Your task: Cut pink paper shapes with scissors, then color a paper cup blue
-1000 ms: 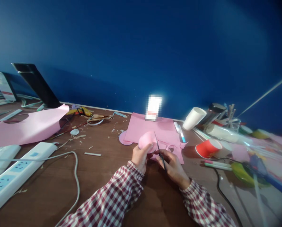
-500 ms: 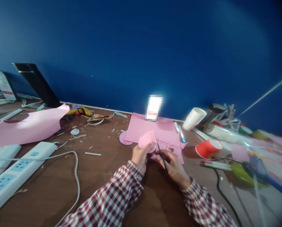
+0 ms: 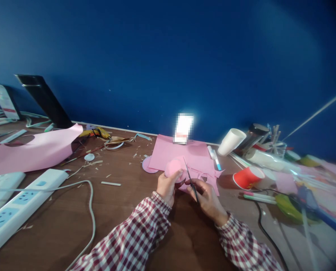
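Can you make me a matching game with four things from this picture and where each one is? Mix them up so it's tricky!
Things:
1. scissors
2. red cup
3. pink round piece
4. white power strip

Places:
A. held in the left hand
B. lying left of both hands
C. held in the right hand
D. standing right of both hands

Right pairs: 1-C, 2-D, 3-A, 4-B

Matt paper disc [image 3: 173,167], metal-bladed scissors [image 3: 189,176], wood-look tabletop [image 3: 123,203], smooth white plastic power strip [image 3: 47,186]
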`<state>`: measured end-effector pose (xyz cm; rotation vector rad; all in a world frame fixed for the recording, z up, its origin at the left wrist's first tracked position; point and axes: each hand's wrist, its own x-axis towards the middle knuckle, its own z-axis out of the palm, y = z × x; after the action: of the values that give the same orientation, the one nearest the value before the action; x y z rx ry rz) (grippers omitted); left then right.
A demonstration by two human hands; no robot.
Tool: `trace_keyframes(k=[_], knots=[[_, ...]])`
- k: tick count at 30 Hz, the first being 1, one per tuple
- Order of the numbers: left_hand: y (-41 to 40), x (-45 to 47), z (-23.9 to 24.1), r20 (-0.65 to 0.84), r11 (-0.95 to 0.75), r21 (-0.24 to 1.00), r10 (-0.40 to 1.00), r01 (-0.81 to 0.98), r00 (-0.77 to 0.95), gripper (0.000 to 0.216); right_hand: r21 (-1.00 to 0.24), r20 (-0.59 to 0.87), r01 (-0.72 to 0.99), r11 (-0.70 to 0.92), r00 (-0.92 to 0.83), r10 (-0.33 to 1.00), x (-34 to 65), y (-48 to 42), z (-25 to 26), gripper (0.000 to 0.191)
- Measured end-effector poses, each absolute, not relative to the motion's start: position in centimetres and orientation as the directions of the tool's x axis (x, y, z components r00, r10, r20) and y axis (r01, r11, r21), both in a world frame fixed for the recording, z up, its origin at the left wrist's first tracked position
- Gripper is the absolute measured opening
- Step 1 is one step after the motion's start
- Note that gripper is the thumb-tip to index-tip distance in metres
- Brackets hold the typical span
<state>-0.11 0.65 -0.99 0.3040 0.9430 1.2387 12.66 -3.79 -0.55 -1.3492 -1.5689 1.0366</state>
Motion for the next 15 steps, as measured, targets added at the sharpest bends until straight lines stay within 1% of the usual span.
trace_keyframes(k=[10, 15], knots=[[0.61, -0.3, -0.5, -0.41, 0.308, 0.666, 0.912, -0.679, 0.012, 0.033, -0.944, 0.043, 0.32, 0.074, -0.103, 0.994, 12.67, -3.86, -0.97, 0.028], [0.6, -0.21, -0.62, -0.407, 0.308, 0.669, 0.913, -0.676, 0.013, 0.032, -0.932, 0.057, 0.353, 0.085, -0.089, 0.994, 12.67, -3.84, -1.28, 0.03]])
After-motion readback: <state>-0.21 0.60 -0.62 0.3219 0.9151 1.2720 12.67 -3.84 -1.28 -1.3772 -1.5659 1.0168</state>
